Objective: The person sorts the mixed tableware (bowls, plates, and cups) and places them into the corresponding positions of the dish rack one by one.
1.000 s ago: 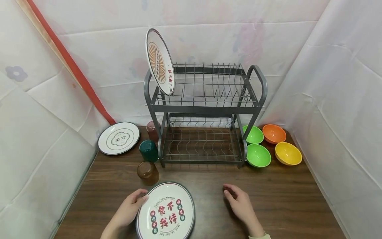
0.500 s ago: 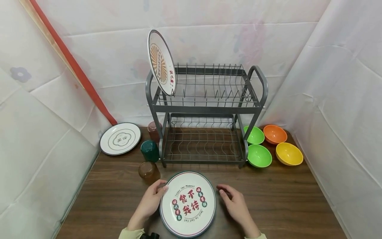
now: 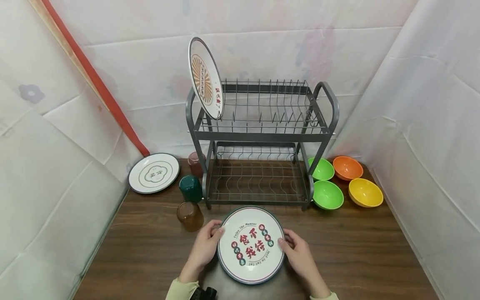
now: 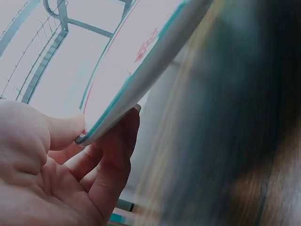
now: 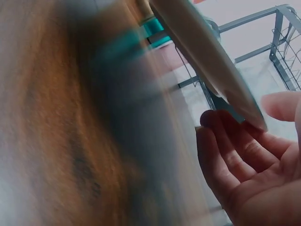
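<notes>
A white plate [image 3: 251, 246] with red lettering and a green rim is held up in front of the rack, its underside showing in both wrist views. On its left rim, my left hand [image 3: 205, 246] pinches it, thumb on top and fingers beneath, as the left wrist view [image 4: 70, 160] confirms. At the opposite rim, my right hand [image 3: 300, 256] has its thumb over the edge and its fingers under the plate [image 5: 211, 61]. Behind stands a grey two-tier dish rack [image 3: 258, 136], with a plate with an orange sunburst [image 3: 205, 79] leaning upright at the left of its top tier.
Left of the rack stand a brown cup [image 3: 190, 216], a teal cup [image 3: 190, 188] and a pinkish cup [image 3: 196, 163]. Beyond them lies another white plate [image 3: 154, 173]. Green [image 3: 328, 195], yellow [image 3: 365, 193] and orange bowls [image 3: 348, 168] sit at the right. Cloth walls enclose the table.
My left hand has carried the plate rightward and toward the rack. My right hand, apart from it before, now grips its right rim.
</notes>
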The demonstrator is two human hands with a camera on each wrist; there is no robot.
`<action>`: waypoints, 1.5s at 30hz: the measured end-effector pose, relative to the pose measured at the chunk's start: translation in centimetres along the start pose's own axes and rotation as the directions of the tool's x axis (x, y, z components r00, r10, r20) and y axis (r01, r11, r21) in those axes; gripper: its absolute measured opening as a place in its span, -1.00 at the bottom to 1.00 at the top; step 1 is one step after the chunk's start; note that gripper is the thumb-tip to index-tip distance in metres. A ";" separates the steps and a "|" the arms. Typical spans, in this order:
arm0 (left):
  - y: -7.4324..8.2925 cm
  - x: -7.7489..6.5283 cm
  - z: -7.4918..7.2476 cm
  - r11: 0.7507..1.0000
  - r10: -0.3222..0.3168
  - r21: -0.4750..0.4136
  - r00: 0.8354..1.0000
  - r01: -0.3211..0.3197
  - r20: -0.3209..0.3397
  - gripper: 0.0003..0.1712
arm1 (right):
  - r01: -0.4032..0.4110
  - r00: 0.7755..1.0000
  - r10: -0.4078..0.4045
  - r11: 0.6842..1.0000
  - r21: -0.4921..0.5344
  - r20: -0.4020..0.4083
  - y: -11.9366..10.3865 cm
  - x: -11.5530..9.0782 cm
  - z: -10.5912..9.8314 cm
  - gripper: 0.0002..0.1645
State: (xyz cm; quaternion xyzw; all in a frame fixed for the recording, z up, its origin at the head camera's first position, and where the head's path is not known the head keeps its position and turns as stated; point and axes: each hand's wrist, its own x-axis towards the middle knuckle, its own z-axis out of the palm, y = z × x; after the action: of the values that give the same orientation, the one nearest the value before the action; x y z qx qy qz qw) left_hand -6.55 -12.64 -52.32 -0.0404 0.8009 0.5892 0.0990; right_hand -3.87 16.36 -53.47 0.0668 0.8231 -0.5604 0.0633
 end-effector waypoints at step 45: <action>0.6 -0.1 0.8 0.990 0.024 -0.141 0.989 -0.003 0.146 -0.59 | 0.281 0.956 -0.292 0.939 -0.201 -0.030 -4.6 0.9 -5.2 -0.80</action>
State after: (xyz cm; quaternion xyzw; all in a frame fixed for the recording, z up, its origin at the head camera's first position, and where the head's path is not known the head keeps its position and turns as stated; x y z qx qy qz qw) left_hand -6.44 -11.70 -51.93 0.0017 0.7481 0.6462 0.1509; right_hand -5.71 19.61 -47.54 -0.0437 0.8762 -0.4785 -0.0372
